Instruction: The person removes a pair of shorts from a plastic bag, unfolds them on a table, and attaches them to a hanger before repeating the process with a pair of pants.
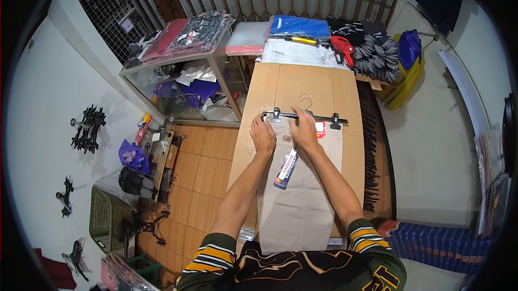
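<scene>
A pair of beige trousers lies flat along a brown table, waistband at the far end. A black clip hanger with a metal hook lies across the waistband. My left hand rests on the waistband near the hanger's left clip. My right hand presses on the waistband just below the hanger bar, near the middle. A blue, white and red tag hangs from the trousers between my forearms. A red label sits near the right clip.
Folded clothes in plastic are stacked at the table's far end, beside a glass display case. Black hangers line the table's right edge. A green basket stands on the tiled floor to the left.
</scene>
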`<state>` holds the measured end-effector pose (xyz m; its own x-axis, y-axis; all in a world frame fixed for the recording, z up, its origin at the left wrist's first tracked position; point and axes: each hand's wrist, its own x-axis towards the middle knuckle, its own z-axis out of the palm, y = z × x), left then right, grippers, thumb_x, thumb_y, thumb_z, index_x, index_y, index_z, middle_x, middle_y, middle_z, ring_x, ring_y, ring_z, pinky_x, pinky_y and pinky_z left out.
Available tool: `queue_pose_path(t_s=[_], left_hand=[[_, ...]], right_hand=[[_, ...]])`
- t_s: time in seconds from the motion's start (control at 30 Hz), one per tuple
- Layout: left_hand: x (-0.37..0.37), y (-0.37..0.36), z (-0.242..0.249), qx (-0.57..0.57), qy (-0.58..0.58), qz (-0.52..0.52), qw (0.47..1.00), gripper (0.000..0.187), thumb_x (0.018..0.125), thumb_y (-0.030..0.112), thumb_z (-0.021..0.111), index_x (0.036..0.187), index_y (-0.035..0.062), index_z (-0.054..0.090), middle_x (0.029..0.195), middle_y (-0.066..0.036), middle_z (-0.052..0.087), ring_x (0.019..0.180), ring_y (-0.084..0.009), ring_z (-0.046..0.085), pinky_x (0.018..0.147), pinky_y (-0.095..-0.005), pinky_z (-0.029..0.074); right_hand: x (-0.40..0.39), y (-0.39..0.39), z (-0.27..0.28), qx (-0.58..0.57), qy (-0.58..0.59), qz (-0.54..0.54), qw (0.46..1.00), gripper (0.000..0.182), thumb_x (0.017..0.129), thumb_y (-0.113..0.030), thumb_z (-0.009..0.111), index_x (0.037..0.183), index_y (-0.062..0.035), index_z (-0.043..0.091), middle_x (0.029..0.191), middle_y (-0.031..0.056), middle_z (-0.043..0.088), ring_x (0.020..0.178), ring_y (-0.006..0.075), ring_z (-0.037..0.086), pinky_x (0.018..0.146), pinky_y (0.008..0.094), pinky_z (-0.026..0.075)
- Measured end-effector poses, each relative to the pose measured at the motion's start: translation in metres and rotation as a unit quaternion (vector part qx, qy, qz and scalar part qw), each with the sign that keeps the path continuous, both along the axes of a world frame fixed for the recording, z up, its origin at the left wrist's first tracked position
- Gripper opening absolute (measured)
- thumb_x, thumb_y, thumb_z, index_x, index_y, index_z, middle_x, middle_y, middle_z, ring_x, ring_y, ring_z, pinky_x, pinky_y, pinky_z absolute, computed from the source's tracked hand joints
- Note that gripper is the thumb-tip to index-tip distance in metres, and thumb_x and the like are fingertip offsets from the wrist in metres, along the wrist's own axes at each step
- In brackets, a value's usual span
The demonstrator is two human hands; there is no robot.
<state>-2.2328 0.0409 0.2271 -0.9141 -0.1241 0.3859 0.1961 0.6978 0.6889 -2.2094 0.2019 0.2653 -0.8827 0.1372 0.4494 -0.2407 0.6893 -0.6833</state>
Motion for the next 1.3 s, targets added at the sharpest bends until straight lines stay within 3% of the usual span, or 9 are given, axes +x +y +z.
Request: queue_pose_path(t_s=[0.17, 0.3, 0.47, 0.53, 0.7, 0.8, 1.03, 1.2, 1.3], left_hand=[[0.003, 0.001, 0.005, -0.016, 0.01, 0.004, 1.0, 0.034, 0.096, 0.01, 0.055, 0.128, -0.0008, 0.05, 0.125, -0.022, 0.055, 0.118, -0.0392, 0.052, 0.098, -0.0506, 0.04], [0.003, 0.002, 0.004, -0.029, 0.02, 0.005, 0.999, 0.036, 0.096, 0.01, 0.055, 0.13, -0.0007, 0.05, 0.125, -0.022, 0.055, 0.119, -0.039, 0.052, 0.098, -0.0512, 0.039], [0.011, 0.009, 0.015, -0.105, 0.041, 0.002, 0.994, 0.043, 0.09, 0.011, 0.062, 0.131, 0.0018, 0.051, 0.127, -0.02, 0.055, 0.122, -0.0383, 0.05, 0.101, -0.0505, 0.037], [0.013, 0.021, 0.022, -0.118, 0.084, -0.047, 0.988, 0.044, 0.091, 0.011, 0.062, 0.132, 0.0019, 0.05, 0.132, -0.019, 0.054, 0.125, -0.0364, 0.048, 0.102, -0.0511, 0.035], [0.0, 0.087, 0.051, 0.0, 0.114, -0.265, 0.957, 0.038, 0.094, 0.017, 0.062, 0.128, -0.0005, 0.055, 0.122, -0.023, 0.063, 0.113, -0.0393, 0.06, 0.096, -0.0489, 0.045], [-0.015, 0.141, 0.07, 0.032, 0.013, -0.379, 0.925, 0.035, 0.098, 0.024, 0.061, 0.122, -0.0016, 0.061, 0.108, -0.025, 0.069, 0.099, -0.0411, 0.067, 0.085, -0.0477, 0.052], [-0.069, 0.219, 0.053, -0.14, -0.174, -0.448, 0.866, 0.052, 0.105, 0.043, 0.044, 0.102, -0.001, 0.071, 0.082, -0.031, 0.068, 0.086, -0.0487, 0.067, 0.082, -0.0512, 0.051], [-0.09, 0.231, 0.044, -0.374, 0.005, -0.485, 0.79, 0.049, 0.109, 0.037, 0.031, 0.134, 0.0039, 0.055, 0.091, -0.034, 0.067, 0.086, -0.0533, 0.065, 0.076, -0.0561, 0.054], [-0.106, 0.236, 0.042, -0.327, -0.044, -0.484, 0.811, 0.044, 0.105, 0.028, 0.038, 0.14, 0.0042, 0.051, 0.082, -0.03, 0.065, 0.077, -0.0503, 0.065, 0.067, -0.0556, 0.053]], right_hand=[[0.051, 0.065, -0.003, 0.054, 0.039, -0.2, 0.977, 0.051, 0.083, -0.014, 0.071, 0.131, -0.0009, 0.057, 0.121, 0.0232, 0.062, 0.115, 0.0415, 0.058, 0.104, 0.052, 0.041], [0.073, 0.1, 0.002, 0.01, -0.156, -0.343, 0.926, 0.059, 0.08, -0.023, 0.076, 0.128, 0.0001, 0.053, 0.117, 0.025, 0.063, 0.112, 0.0445, 0.06, 0.099, 0.0549, 0.045], [0.066, 0.126, -0.014, -0.097, -0.184, -0.25, 0.946, 0.058, 0.073, -0.031, 0.082, 0.117, 0.0014, 0.061, 0.113, 0.0252, 0.068, 0.111, 0.0415, 0.064, 0.094, 0.0529, 0.049], [0.061, 0.134, -0.018, -0.131, -0.196, -0.216, 0.947, 0.048, 0.073, -0.034, 0.082, 0.106, -0.0018, 0.069, 0.113, 0.0203, 0.071, 0.112, 0.0364, 0.066, 0.093, 0.0505, 0.05], [0.08, 0.123, -0.013, -0.051, -0.146, -0.24, 0.958, 0.049, 0.079, -0.039, 0.078, 0.115, -0.0085, 0.067, 0.109, 0.0124, 0.069, 0.106, 0.0321, 0.066, 0.09, 0.0483, 0.047], [0.079, 0.121, -0.026, -0.046, -0.057, -0.244, 0.967, 0.045, 0.08, -0.04, 0.075, 0.111, -0.0088, 0.065, 0.102, 0.0107, 0.069, 0.1, 0.0323, 0.066, 0.085, 0.0479, 0.047], [0.075, 0.133, -0.02, -0.221, -0.132, -0.201, 0.945, 0.034, 0.078, -0.03, 0.073, 0.103, -0.0073, 0.068, 0.094, 0.0098, 0.075, 0.09, 0.0277, 0.07, 0.085, 0.0412, 0.05], [0.067, 0.142, -0.038, -0.28, -0.111, -0.138, 0.943, 0.031, 0.091, -0.032, 0.068, 0.1, -0.0021, 0.069, 0.081, 0.0061, 0.072, 0.075, 0.0144, 0.065, 0.078, 0.0318, 0.048], [0.066, 0.141, -0.038, -0.271, -0.103, -0.137, 0.947, 0.031, 0.094, -0.031, 0.067, 0.1, -0.0006, 0.069, 0.074, 0.0018, 0.067, 0.066, 0.0081, 0.055, 0.067, 0.0289, 0.044]])
